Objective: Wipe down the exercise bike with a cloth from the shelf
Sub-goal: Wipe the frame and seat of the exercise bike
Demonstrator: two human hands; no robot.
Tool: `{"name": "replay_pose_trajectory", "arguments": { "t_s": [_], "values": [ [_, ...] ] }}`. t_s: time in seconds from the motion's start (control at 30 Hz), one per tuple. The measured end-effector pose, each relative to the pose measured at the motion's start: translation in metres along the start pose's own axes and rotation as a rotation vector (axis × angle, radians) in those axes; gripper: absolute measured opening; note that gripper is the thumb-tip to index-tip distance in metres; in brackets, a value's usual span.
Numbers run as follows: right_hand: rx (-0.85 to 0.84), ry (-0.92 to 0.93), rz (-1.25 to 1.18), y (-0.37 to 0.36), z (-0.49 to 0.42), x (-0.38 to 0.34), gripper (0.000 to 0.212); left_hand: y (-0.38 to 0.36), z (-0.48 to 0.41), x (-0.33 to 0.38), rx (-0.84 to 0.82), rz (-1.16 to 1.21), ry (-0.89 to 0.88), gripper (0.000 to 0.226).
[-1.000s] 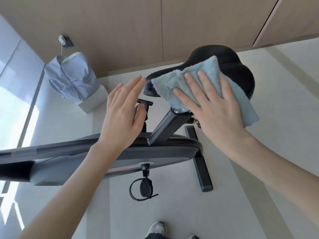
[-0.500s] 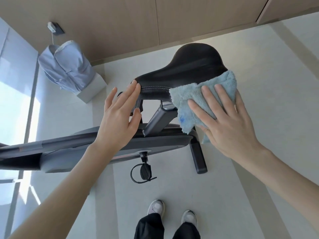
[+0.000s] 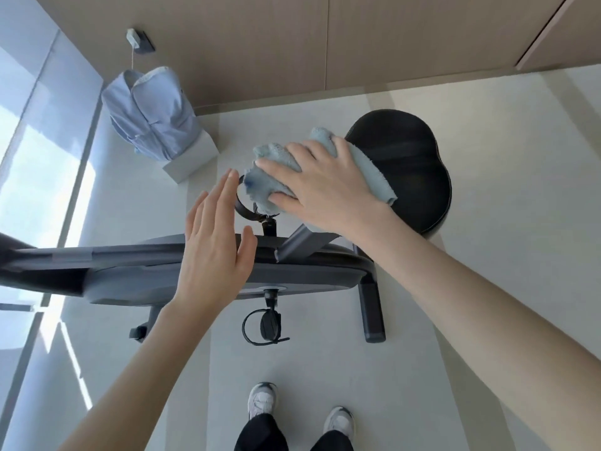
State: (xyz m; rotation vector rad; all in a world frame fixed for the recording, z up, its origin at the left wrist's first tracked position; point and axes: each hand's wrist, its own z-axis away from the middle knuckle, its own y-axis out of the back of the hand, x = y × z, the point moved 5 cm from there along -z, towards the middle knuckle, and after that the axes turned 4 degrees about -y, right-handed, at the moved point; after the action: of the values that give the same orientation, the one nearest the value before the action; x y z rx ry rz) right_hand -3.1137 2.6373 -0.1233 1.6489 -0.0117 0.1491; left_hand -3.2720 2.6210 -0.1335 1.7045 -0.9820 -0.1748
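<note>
R hand [image 3: 325, 193] wraps cloth [image 3: 263, 187] round saddle [image 3: 413, 164] nose, L hand [image 3: 211, 252] flat n empty; imo press firm, get underside too.

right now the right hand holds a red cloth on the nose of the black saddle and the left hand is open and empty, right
Not quite: the head view shows the cloth is light blue, not red. The rest stands: the right hand holds it on the nose of the black saddle, and the left hand is open and empty.
</note>
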Motion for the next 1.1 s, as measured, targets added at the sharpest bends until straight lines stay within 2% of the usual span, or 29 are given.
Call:
{"name": "replay_pose_trajectory", "arguments": {
  "t_s": [0.2, 0.4, 0.63, 0.83, 1.1],
  "values": [
    [0.040, -0.021, 0.047, -0.001, 0.016, 0.008, 0.059, 0.003, 0.000, 0.007, -0.001, -0.011, 0.011, 0.061],
    [0.006, -0.198, 0.065, -0.001, 0.072, 0.041, 0.059, 0.000, -0.021, 0.039, -0.063, -0.025, -0.083, 0.054],
    [0.050, -0.399, -0.199, 0.005, 0.131, 0.065, 0.056, -0.014, -0.040, 0.062, -0.207, -0.090, -0.154, 0.048],
    [0.009, -0.510, -0.217, 0.007, 0.097, 0.075, 0.059, -0.018, -0.049, 0.058, -0.223, -0.096, -0.236, 0.043],
    [-0.134, -0.431, -0.250, -0.005, 0.040, 0.107, 0.058, -0.014, -0.064, 0.050, -0.144, 0.036, -0.304, 0.034]
  ]
}}
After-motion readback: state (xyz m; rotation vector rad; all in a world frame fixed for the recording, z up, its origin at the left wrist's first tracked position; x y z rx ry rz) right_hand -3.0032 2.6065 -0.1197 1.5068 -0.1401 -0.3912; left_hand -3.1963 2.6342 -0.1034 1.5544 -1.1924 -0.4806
